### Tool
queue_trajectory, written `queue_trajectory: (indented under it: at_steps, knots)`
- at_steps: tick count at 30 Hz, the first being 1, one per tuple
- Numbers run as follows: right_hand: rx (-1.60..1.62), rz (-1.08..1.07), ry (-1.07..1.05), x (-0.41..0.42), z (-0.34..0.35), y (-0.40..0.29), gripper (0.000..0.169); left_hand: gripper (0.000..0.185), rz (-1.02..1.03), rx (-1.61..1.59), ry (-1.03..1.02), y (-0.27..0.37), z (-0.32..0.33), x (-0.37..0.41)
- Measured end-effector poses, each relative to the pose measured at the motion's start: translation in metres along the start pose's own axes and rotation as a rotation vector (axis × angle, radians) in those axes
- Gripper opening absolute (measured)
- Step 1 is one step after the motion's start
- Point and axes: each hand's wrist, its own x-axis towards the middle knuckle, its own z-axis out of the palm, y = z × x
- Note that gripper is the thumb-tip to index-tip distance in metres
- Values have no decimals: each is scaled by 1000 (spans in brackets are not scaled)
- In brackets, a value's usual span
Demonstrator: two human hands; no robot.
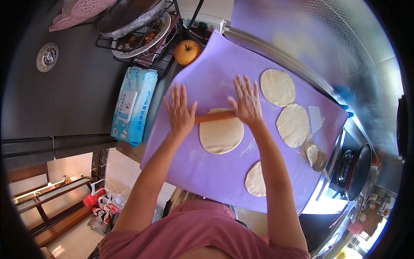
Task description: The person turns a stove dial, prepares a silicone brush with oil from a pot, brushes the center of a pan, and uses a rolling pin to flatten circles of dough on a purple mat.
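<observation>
A wooden rolling pin (216, 117) lies across the upper part of a flat dough round (221, 136) on a purple silicone mat (200, 168). My left hand (179, 113) rests palm down over the pin's left end, fingers spread. Over its right end lies my right hand (246, 102), also flat, its fingers apart and slightly blurred. Two more dough rounds, an upper one (277, 87) and a lower one (292, 125), lie to the right. Another dough round (255, 179) is partly hidden by my right forearm. A white dough scraper (314, 118) and a metal scoop with flour (318, 159) are near the mat's right side.
A yellowish apple (187, 52) sits at the mat's upper left corner, beside a wire rack (158, 61) holding plates of food. A blue pack of wipes (134, 106) lies left of the mat. A black pan (358, 171) stands on the stove at right.
</observation>
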Motion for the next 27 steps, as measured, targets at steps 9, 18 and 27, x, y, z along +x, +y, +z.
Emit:
queue_trajectory:
  at_steps: [9,18,27]
  knots:
    - [113,133,-141,-105,-23,-18,54,66,95,-190,-249,29,-30,-90]
    - [87,29,-322,-159,-25,-30,54,73,108,-235,-392,33,-42,-162]
    - [20,198,93,-7,14,14,55,63,-11,-57,12,8,4,-6]
